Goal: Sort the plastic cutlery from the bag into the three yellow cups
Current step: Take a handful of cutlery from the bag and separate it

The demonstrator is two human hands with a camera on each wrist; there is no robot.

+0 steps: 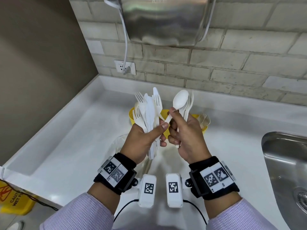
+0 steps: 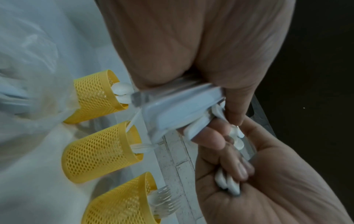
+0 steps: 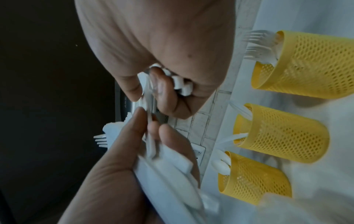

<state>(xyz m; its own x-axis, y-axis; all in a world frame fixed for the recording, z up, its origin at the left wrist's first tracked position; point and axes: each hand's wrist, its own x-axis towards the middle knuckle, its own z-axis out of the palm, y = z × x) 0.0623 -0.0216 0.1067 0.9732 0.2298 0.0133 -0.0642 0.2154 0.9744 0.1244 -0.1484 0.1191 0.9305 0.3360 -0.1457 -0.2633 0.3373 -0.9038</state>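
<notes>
My left hand (image 1: 159,133) grips a bundle of white plastic forks and knives (image 1: 150,110) upright above the counter. My right hand (image 1: 176,123) pinches one white spoon (image 1: 180,99) between thumb and forefinger and holds more spoons (image 1: 189,105) in its palm. The hands almost touch. Behind them stand three yellow mesh cups: the left cup (image 1: 132,117) and the middle cup (image 1: 164,113) are mostly hidden, and the right cup (image 1: 205,126) holds spoons. In the left wrist view the cups hold spoons (image 2: 95,97), knives (image 2: 97,151) and forks (image 2: 118,201). The clear bag (image 1: 116,145) lies under my hands.
A steel sink (image 1: 285,163) is set into the white counter (image 1: 74,138) at the right. A steel dispenser (image 1: 166,20) and a wall socket (image 1: 125,68) hang on the brick wall behind. A yellow wet-floor sign (image 1: 13,200) stands at the lower left.
</notes>
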